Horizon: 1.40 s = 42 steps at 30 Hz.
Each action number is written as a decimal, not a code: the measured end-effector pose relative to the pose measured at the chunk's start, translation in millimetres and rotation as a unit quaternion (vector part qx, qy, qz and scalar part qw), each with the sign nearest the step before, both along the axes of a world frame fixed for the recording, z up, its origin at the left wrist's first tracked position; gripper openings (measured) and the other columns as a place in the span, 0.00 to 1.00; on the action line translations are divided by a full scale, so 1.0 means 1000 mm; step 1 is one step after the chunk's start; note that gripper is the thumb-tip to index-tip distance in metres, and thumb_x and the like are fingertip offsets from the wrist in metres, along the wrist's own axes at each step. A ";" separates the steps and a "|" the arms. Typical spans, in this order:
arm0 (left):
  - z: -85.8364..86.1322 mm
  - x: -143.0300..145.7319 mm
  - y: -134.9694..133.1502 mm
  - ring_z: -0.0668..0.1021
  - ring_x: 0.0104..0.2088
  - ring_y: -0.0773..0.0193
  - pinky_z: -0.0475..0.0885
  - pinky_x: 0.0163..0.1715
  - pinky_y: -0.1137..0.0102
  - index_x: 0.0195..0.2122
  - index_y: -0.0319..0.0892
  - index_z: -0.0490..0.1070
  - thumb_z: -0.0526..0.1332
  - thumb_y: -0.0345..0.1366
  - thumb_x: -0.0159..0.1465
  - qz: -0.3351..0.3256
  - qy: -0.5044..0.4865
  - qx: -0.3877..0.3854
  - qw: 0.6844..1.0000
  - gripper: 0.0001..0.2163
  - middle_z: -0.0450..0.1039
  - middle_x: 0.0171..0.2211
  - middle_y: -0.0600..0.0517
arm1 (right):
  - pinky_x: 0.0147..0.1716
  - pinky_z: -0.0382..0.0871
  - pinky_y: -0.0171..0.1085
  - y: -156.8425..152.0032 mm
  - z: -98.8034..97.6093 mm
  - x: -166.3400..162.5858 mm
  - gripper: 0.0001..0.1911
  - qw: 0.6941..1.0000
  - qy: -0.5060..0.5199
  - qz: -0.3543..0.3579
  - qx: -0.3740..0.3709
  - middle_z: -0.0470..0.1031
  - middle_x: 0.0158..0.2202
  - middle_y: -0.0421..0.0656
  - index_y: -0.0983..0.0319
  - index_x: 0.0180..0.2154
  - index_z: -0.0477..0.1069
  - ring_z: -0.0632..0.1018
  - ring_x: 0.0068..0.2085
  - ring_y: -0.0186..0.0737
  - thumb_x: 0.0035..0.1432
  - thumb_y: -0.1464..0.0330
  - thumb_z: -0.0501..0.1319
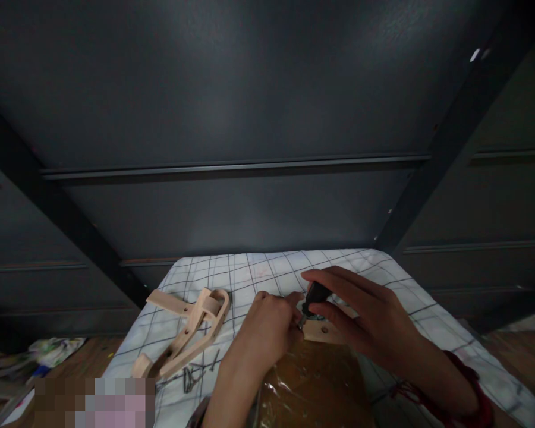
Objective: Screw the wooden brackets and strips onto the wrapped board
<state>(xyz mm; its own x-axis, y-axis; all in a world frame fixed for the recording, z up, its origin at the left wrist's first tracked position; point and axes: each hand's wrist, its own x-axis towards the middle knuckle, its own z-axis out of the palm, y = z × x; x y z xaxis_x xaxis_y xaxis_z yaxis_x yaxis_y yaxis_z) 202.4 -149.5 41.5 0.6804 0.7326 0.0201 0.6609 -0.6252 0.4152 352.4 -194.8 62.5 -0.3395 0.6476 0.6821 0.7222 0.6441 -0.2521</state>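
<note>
My right hand (356,303) is closed around the black handle of a screwdriver (317,292), its shaft slanting down to the left. The screwdriver tip meets the end of a light wooden piece (324,331) with a dark hole in it. My left hand (271,318) is at the left end of that piece, its fingers curled beside the tip; what they pinch is hidden. Below both hands lies a brown block or box in shiny clear wrap (314,386).
Left on the checked cloth (258,267) lie several curved wooden parts with holes (191,333). Several loose screws (191,377) lie nearer me. A dark grey panelled wall (249,208) stands behind the table. Clutter (56,352) lies on the floor at left.
</note>
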 end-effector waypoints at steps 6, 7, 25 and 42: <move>-0.005 -0.001 0.002 0.75 0.29 0.61 0.63 0.31 0.68 0.45 0.42 0.65 0.52 0.26 0.50 0.005 -0.057 -0.025 0.998 0.19 0.74 0.26 0.52 | 0.36 0.72 0.34 0.001 -0.001 0.000 0.13 1.000 -0.004 -0.005 -0.013 0.73 0.38 0.46 0.63 0.46 0.61 0.74 0.38 0.36 0.57 0.72 0.52; -0.007 0.000 0.002 0.75 0.31 0.60 0.63 0.32 0.67 0.45 0.42 0.65 0.52 0.26 0.50 0.006 -0.055 -0.015 0.998 0.20 0.74 0.26 0.52 | 0.36 0.72 0.34 0.001 -0.001 0.000 0.13 1.000 -0.004 -0.004 -0.013 0.72 0.37 0.46 0.63 0.46 0.61 0.74 0.38 0.36 0.57 0.72 0.52; -0.008 0.003 0.003 0.74 0.36 0.57 0.63 0.40 0.60 0.45 0.40 0.64 0.53 0.31 0.55 0.012 -0.021 -0.030 0.999 0.15 0.74 0.31 0.50 | 0.23 0.68 0.30 0.010 -0.018 -0.007 0.04 0.999 0.049 -0.016 -0.007 0.70 0.26 0.38 0.59 0.34 0.60 0.73 0.25 0.32 0.54 0.69 0.55; -0.009 0.002 0.004 0.74 0.37 0.58 0.64 0.36 0.64 0.43 0.42 0.65 0.55 0.29 0.53 0.018 -0.059 -0.055 0.997 0.15 0.74 0.32 0.51 | 0.37 0.70 0.34 0.000 0.005 -0.001 0.14 0.991 -0.015 0.058 -0.119 0.71 0.38 0.43 0.59 0.46 0.58 0.73 0.39 0.33 0.57 0.75 0.50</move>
